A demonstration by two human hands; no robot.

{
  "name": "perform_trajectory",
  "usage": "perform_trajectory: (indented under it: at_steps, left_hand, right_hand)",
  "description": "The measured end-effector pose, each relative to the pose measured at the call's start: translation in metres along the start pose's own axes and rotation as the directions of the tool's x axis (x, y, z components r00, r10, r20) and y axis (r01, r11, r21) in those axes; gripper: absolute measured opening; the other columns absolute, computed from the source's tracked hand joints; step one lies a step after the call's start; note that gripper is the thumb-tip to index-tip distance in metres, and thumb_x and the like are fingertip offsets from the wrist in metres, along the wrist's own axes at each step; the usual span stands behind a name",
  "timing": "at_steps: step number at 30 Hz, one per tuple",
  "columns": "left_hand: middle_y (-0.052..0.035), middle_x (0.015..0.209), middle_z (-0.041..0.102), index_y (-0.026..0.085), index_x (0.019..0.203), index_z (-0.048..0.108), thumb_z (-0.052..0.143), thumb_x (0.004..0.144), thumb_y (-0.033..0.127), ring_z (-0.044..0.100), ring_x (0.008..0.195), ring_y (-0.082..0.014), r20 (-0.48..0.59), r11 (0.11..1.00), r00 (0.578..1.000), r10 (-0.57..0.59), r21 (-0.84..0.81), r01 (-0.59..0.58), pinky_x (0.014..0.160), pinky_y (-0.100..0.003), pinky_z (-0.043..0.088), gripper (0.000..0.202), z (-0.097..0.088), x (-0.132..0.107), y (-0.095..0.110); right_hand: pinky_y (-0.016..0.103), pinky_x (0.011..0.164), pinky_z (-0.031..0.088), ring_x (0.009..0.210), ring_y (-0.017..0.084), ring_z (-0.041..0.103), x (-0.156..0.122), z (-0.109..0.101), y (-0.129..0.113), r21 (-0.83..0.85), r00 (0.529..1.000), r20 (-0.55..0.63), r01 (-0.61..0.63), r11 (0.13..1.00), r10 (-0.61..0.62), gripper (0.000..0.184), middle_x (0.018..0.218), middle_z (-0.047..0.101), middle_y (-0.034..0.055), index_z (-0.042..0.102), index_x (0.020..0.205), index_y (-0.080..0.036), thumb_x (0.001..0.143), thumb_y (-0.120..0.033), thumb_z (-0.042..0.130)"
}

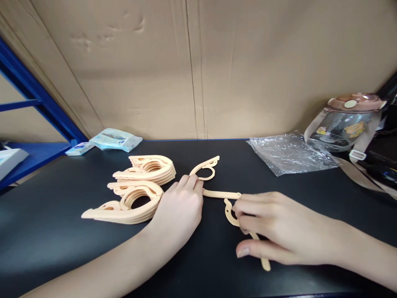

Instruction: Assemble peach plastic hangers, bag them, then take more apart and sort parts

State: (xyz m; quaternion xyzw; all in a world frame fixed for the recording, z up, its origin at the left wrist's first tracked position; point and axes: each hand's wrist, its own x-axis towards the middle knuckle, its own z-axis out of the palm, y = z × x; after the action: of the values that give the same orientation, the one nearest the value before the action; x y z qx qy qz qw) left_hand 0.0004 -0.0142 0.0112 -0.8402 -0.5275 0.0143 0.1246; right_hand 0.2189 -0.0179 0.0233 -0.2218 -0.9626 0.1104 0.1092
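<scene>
My left hand (187, 196) is closed over part of a beige plastic folding hanger. A curved arm with a ring (211, 173) sticks out beyond the knuckles, and a straight bar (221, 194) runs right from the fist. Its gripped joint is hidden by the fingers. My right hand (276, 227) bends its fingers over a separate beige hanger hook piece (229, 213) low over the table. The thumb crosses that piece's straight end, and its middle is covered. Left of my left hand lie two stacks of similar folded hangers, a rear stack (169, 167) and a front stack (136, 215).
The black table (198, 265) meets a cardboard wall (139, 74). Blue tissue packs (116, 140) lie at the back left by a blue metal frame (62, 120). At the right are a clear plastic bag (288, 153) and a strapped water bottle (341, 128).
</scene>
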Motion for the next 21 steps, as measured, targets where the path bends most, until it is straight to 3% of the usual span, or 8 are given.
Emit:
perform_trajectory:
  at_steps: [3, 6, 11, 14, 16, 19, 21]
  left_hand:
    - [-0.0144, 0.109, 0.065, 0.005, 0.121, 0.060, 0.043, 0.082, -0.005, 0.062, 0.098, -0.0281, 0.008, 0.997, 1.000, -0.028, 0.072, 0.027, 0.080, -0.040, 0.054, 0.044, -0.002, -0.001, 0.000]
    - [-0.0125, 0.109, 0.066, 0.008, 0.122, 0.060, 0.044, 0.079, -0.008, 0.062, 0.096, -0.0277, -0.060, 0.992, 0.998, -0.002, 0.124, 0.009, 0.077, -0.040, 0.054, 0.048, -0.006, -0.005, 0.002]
    - [-0.0079, 0.088, 0.069, 0.014, 0.102, 0.068, 0.050, 0.085, 0.002, 0.062, 0.083, -0.0256, -0.189, 0.985, 0.969, 0.160, 0.094, -0.144, 0.066, -0.036, 0.050, 0.027, -0.015, -0.007, 0.006]
    - [-0.0059, 0.087, 0.067, 0.017, 0.095, 0.067, 0.051, 0.092, 0.013, 0.060, 0.083, -0.0239, -0.240, 0.978, 0.951, 0.197, -0.021, -0.208, 0.071, -0.037, 0.049, 0.016, -0.016, -0.002, 0.009]
    - [-0.0060, 0.096, 0.066, 0.017, 0.102, 0.066, 0.052, 0.094, 0.019, 0.059, 0.091, -0.0246, -0.265, 0.962, 0.945, 0.190, -0.142, -0.233, 0.079, -0.040, 0.049, 0.016, -0.011, 0.002, 0.010]
    - [-0.0078, 0.114, 0.062, 0.016, 0.119, 0.059, 0.052, 0.095, 0.021, 0.055, 0.107, -0.0247, -0.236, 0.903, 0.955, 0.180, -0.344, -0.255, 0.090, -0.041, 0.047, 0.026, 0.001, 0.007, 0.009]
    - [-0.0075, 0.119, 0.059, 0.016, 0.121, 0.056, 0.053, 0.095, 0.023, 0.054, 0.111, -0.0231, -0.191, 0.846, 0.962, 0.196, -0.463, -0.264, 0.094, -0.039, 0.046, 0.027, 0.008, 0.009, 0.009]
  right_hand:
    - [0.028, 0.058, 0.033, 0.062, 0.013, 0.048, -0.002, -0.009, 0.010, -0.080, 0.999, -0.043, -0.028, 0.996, 0.024, 0.038, 0.064, 0.053, -0.0005, 0.056, 0.070, -0.018, 0.100, -0.037, 0.041]
    - [0.028, 0.056, 0.030, 0.060, 0.013, 0.048, -0.004, -0.014, 0.015, -0.146, 0.992, -0.060, -0.119, 0.982, 0.112, 0.035, 0.066, 0.054, -0.0008, 0.055, 0.070, -0.019, 0.099, -0.036, 0.044]
    - [0.028, 0.055, 0.035, 0.066, 0.014, 0.054, -0.005, -0.005, 0.008, -0.126, 0.990, -0.054, -0.136, 0.983, 0.130, 0.027, 0.075, 0.059, -0.0009, 0.059, 0.080, -0.020, 0.087, -0.046, 0.062]
    - [0.027, 0.059, 0.039, 0.071, 0.013, 0.056, -0.005, 0.001, 0.005, -0.126, 0.992, -0.052, -0.117, 0.985, 0.111, 0.013, 0.082, 0.059, -0.0012, 0.058, 0.079, -0.021, 0.088, -0.029, 0.064]
    - [0.026, 0.061, 0.040, 0.072, 0.012, 0.056, -0.005, -0.001, 0.006, -0.079, 0.992, -0.009, -0.128, 0.989, 0.128, 0.012, 0.084, 0.059, -0.0024, 0.056, 0.077, -0.021, 0.087, -0.018, 0.061]
    - [0.023, 0.059, 0.040, 0.070, 0.010, 0.055, -0.007, -0.012, 0.010, 0.021, 0.976, 0.098, -0.195, 0.981, 0.192, 0.015, 0.082, 0.057, -0.0046, 0.054, 0.074, -0.022, 0.079, -0.008, 0.059]
    - [0.022, 0.057, 0.040, 0.067, 0.009, 0.055, -0.009, -0.020, 0.014, 0.109, 0.953, 0.148, -0.283, 0.953, 0.266, 0.019, 0.081, 0.057, -0.0060, 0.053, 0.075, -0.023, 0.071, -0.004, 0.057]
